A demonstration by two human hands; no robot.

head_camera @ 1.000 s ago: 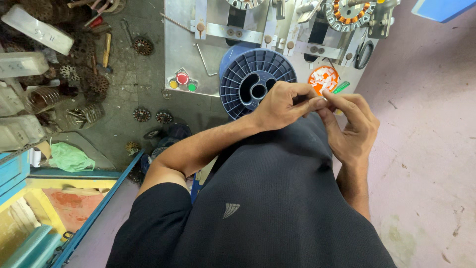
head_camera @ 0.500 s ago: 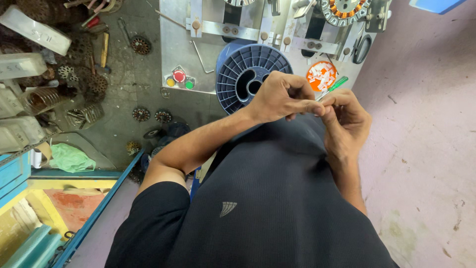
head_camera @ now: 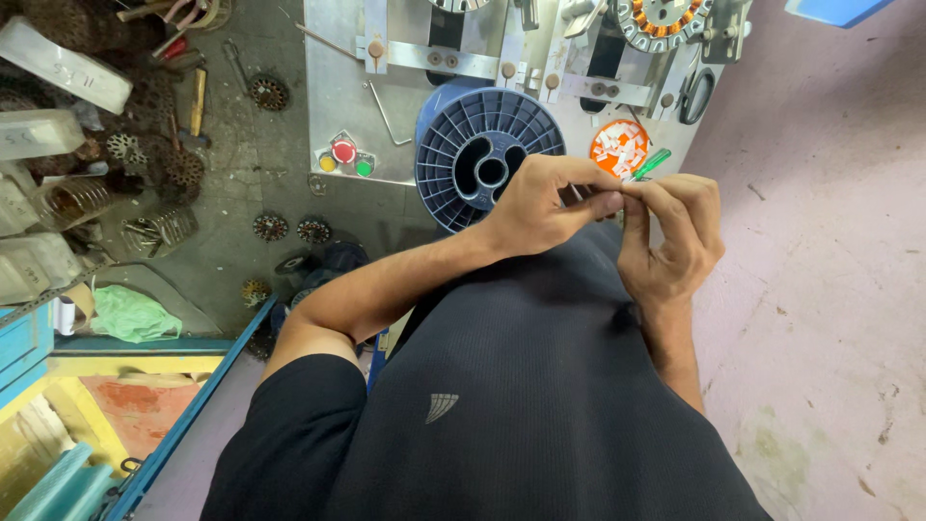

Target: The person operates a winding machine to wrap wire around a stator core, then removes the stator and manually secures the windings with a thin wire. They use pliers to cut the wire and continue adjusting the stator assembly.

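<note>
in front of the blue spool [head_camera: 490,154], left hand [head_camera: 540,205] and right hand [head_camera: 675,236] touching at fingertips, each grip narrow, pinched on something too small to tell.

We see even, soft daylight — no hard shadows, no glare. The view is sharp at centre; straight edges bow near the corners — wide-lens distortion — and the cluttered top-left sits dimmer.
</note>
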